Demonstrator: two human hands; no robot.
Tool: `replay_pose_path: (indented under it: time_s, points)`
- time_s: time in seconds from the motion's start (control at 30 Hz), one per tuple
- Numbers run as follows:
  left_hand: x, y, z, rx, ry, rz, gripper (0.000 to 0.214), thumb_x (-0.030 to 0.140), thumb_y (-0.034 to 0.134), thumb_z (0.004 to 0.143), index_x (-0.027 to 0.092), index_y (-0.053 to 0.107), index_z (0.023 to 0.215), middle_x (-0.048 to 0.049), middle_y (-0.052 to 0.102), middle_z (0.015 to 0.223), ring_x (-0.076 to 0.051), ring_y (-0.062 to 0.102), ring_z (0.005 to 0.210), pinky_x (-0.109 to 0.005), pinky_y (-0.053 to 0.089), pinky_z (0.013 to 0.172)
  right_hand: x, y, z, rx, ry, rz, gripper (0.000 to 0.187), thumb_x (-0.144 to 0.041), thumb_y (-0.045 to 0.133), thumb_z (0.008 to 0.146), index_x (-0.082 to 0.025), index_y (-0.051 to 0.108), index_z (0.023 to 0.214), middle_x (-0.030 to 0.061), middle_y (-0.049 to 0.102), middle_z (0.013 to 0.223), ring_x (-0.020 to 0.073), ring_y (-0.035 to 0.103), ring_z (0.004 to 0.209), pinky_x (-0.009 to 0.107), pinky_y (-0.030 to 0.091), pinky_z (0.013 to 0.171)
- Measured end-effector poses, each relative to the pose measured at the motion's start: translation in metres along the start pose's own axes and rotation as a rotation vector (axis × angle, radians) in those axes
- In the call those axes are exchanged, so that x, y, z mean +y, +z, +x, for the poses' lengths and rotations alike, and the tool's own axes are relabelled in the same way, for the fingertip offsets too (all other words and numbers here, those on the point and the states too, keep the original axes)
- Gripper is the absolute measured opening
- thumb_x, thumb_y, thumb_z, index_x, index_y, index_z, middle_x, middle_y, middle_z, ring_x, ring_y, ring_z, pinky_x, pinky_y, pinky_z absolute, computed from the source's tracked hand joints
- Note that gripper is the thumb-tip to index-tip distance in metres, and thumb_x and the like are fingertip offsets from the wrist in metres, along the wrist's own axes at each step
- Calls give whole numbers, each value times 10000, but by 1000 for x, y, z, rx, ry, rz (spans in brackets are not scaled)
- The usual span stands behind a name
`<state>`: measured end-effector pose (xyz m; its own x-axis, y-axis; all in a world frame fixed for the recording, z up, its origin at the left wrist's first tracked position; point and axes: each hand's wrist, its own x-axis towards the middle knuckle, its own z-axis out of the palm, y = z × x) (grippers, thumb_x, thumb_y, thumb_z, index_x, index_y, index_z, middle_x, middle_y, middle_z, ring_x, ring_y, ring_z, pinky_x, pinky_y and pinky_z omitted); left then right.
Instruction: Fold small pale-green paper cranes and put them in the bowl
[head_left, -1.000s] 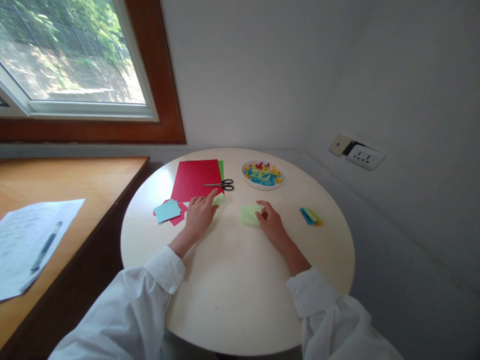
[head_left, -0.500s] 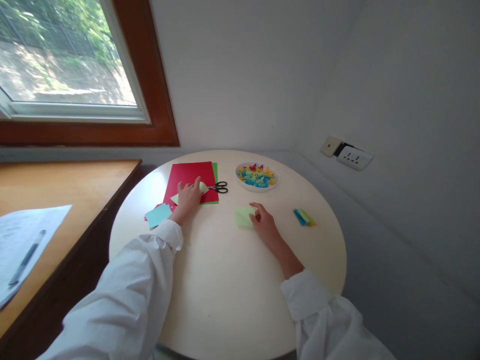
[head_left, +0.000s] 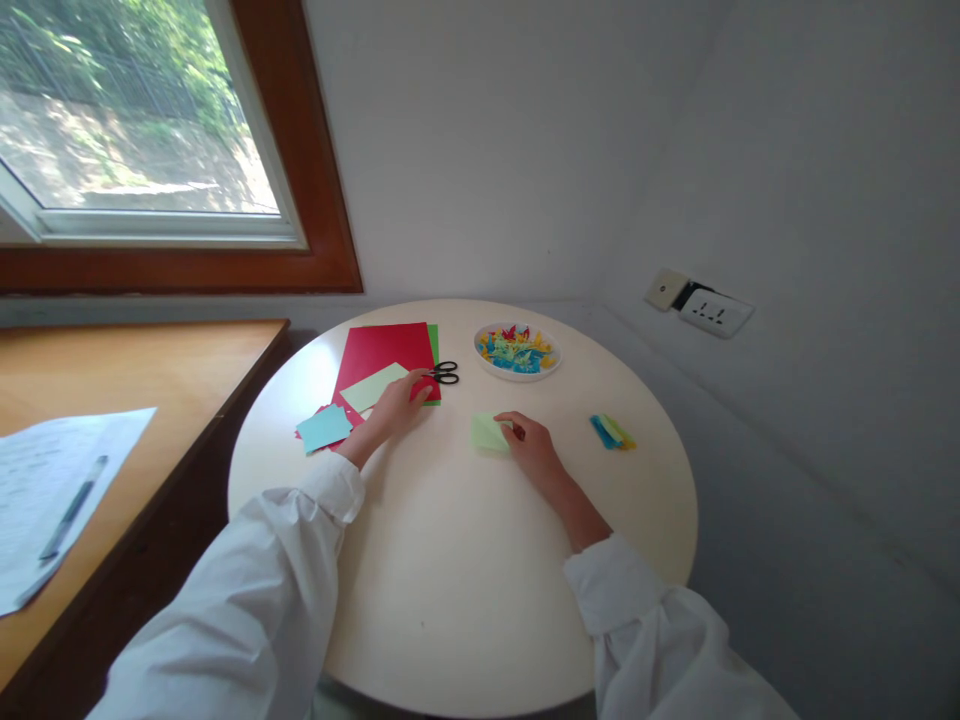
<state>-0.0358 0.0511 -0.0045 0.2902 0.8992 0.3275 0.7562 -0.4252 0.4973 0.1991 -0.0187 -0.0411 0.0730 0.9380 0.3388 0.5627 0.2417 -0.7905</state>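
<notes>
Far to the left of the black-handled scissors (head_left: 446, 373), a wooden surface (head_left: 150, 370) carries a sheet of handwriting (head_left: 45, 480) with a pen (head_left: 73, 508) lying across it, and behind it is a window (head_left: 127, 130) in a brown frame. Left of the scissors and a little nearer the person, on the round white surface (head_left: 465, 600), light blue cards (head_left: 324, 428) overlap red scraps. Just left of the scissors, a pale green strip (head_left: 375, 387) lies at a slant on a large red sheet (head_left: 390, 345), and a bright green sheet (head_left: 434, 342) peeps out from under the red one on the scissors' side. The left hand (head_left: 395, 405) reaches over the red sheet to the blade end of the scissors, its thumb and forefinger apart; whether a fingertip touches the metal I cannot tell. Right of the scissors and nearer the person lies a pale green paper (head_left: 486, 432), its right edge pinched by the right hand (head_left: 532, 445). Right of the scissors and slightly farther back, a white oval dish (head_left: 517, 377) holds a heap of small red, yellow, green and blue pieces (head_left: 517, 350). Well to the scissors' right sits a little cluster of blue, green and yellow papers (head_left: 613, 432), and beyond it, up on the wall, a white socket plate (head_left: 716, 312)
</notes>
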Motion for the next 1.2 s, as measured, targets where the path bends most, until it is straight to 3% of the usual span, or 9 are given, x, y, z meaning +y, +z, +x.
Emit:
replay_pose_path:
  time_s: [0.13, 0.23, 0.4, 0.63, 0.87, 1.03, 1.2]
  points:
    - [20, 9, -14, -1, 59, -201, 381, 394, 399, 876, 169, 536, 1151, -114, 629, 1125, -192, 610, 996, -291, 488, 818, -1, 0, 1, 18, 2, 22, 238, -272, 471, 719, -170, 679, 778, 24, 642, 660, 126, 476, 527, 258, 402, 561]
    - [30, 21, -20, -86, -6, -620, 431, 441, 497, 822, 143, 546, 1128, -136, 653, 1043, -208, 632, 936, -331, 495, 801, -3, 0, 1, 37, 7, 31, 245, -269, 470, 728, -168, 682, 795, 37, 674, 721, 124, 484, 531, 258, 404, 562]
    - [38, 30, -28, -178, -97, -831, 517, 484, 564, 769, 160, 525, 1170, -115, 670, 968, -184, 631, 850, -297, 484, 715, -8, 0, 1, 42, -24, 38, 237, -273, 488, 738, -182, 692, 818, 42, 697, 794, 125, 499, 555, 259, 407, 566]
    - [46, 17, -34, -233, -119, -871, 513, 485, 627, 711, 125, 585, 1075, -66, 663, 769, -139, 576, 647, -237, 430, 573, -13, 2, -1, 36, -57, 37, 231, -268, 515, 732, -187, 706, 836, 49, 692, 795, 134, 509, 613, 262, 406, 592]
    - [39, 26, -33, -245, -74, -811, 426, 377, 646, 696, 119, 610, 1033, 43, 478, 576, -71, 410, 494, -198, 299, 464, -20, 0, -2, -26, 34, 178, 252, -290, 544, 720, -179, 701, 884, 47, 696, 845, 120, 509, 596, 247, 403, 559]
    - [38, 27, -33, -238, -92, -786, 381, 280, 617, 692, 97, 621, 1026, 54, 432, 534, -61, 361, 465, -192, 262, 439, -20, -1, -1, -50, 60, 265, 261, -314, 553, 710, -182, 701, 879, 52, 697, 853, 156, 577, 712, 266, 443, 629]
    - [35, 28, -35, -202, -132, -749, 340, 222, 534, 714, 122, 653, 1016, -21, 608, 687, -92, 476, 533, -206, 343, 483, -14, -1, 1, -63, 101, 328, 287, -226, 508, 679, -197, 707, 882, 40, 688, 875, 163, 588, 771, 292, 461, 707]
